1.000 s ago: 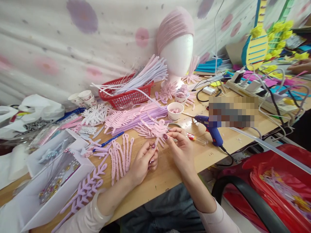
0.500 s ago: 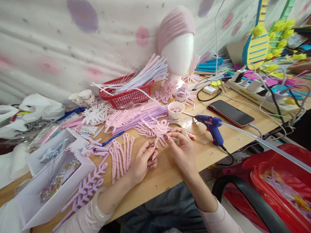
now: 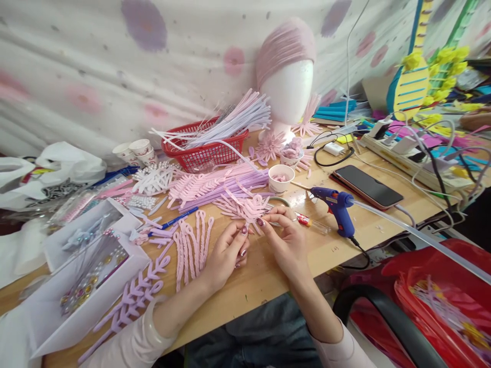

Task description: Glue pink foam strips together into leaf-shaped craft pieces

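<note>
Over the table's front part, both hands pinch the lower end of a pink pipe-cleaner sprig (image 3: 253, 210) with looped tips. My left hand (image 3: 224, 253) grips it between thumb and fingers, its other fingers curled. From the other side my right hand (image 3: 287, 240) closes thumb and forefinger on it. Behind the sprig lie loose short pink pipe-cleaner pieces (image 3: 228, 204), so its outline partly merges with them. Left of my left hand rest twisted pink pipe-cleaner strands (image 3: 192, 248) and purple pipe-cleaner branches (image 3: 132, 301).
To the right are a blue glue gun (image 3: 337, 209), a phone (image 3: 366, 186) and a power strip (image 3: 414, 153). A paper cup (image 3: 281, 179), a red basket (image 3: 207, 153) and a foam head (image 3: 293, 92) stand behind. White boxes of beads (image 3: 111, 276) sit left.
The whole view has shifted slightly, with the background sitting lower. My fingertips have drawn a little closer together around the sprig's lower end; both hands keep their pinch.
</note>
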`<state>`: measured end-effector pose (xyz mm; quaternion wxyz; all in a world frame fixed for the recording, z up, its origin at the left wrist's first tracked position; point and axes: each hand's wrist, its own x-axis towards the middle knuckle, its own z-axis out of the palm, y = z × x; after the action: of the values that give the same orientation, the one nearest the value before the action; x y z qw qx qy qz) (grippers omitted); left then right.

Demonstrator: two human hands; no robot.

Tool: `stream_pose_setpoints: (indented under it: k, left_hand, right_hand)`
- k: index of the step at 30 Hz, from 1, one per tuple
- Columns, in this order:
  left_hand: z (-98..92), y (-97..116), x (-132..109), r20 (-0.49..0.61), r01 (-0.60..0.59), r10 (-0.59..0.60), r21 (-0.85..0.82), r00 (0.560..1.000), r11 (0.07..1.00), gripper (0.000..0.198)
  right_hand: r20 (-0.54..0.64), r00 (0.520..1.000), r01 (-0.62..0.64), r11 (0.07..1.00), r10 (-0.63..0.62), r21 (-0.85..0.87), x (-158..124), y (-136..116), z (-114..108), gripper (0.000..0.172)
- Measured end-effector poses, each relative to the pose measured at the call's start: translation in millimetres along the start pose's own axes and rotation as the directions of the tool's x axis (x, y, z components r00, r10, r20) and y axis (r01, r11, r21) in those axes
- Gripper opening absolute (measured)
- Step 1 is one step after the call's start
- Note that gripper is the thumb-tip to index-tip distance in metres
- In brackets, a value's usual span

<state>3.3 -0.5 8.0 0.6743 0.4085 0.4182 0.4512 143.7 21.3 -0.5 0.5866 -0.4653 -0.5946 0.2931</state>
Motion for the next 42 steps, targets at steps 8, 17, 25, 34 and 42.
stream_pose_setpoints:
  k: [8, 17, 25, 34, 42]
  left_hand:
    - [-0.9, -1.9, -0.9, 0.014, -0.008, 0.008, 0.003, 1.0, 1.0, 0.024]
    - [0.9, -1.0, -0.4, -0.002, -0.002, 0.002, -0.024, 1.0, 1.0, 0.025]
    - [0.3, -1.4, 0.7, -0.044, 0.009, -0.011, -0.033, 0.999, 0.999, 0.025]
    - [2.3, 0.9, 0.1, -0.032, 0.015, -0.016, -0.025, 0.999, 1.0, 0.027]
    - [2.3, 0.3, 0.4, -0.033, 0.019, -0.02, -0.024, 0.999, 1.0, 0.028]
  right_hand:
    - [-0.004, 0.999, 0.032, 0.999, -0.032, -0.044, -0.3, 1.3, -0.4, 0.007]
    - [0.002, 1.0, 0.027, 0.999, -0.027, -0.035, -0.8, 1.0, 0.0, 0.005]
    - [0.044, 0.999, -0.007, 1.0, 0.006, 0.029, -1.0, -0.7, 1.7, 0.009]
    - [0.016, 1.0, -0.002, 0.998, 0.001, 0.056, -1.7, 3.6, 2.9, 0.005]
    - [0.029, 0.999, -0.021, 0.998, 0.02, 0.063, -1.0, 2.1, 4.0, 0.006]
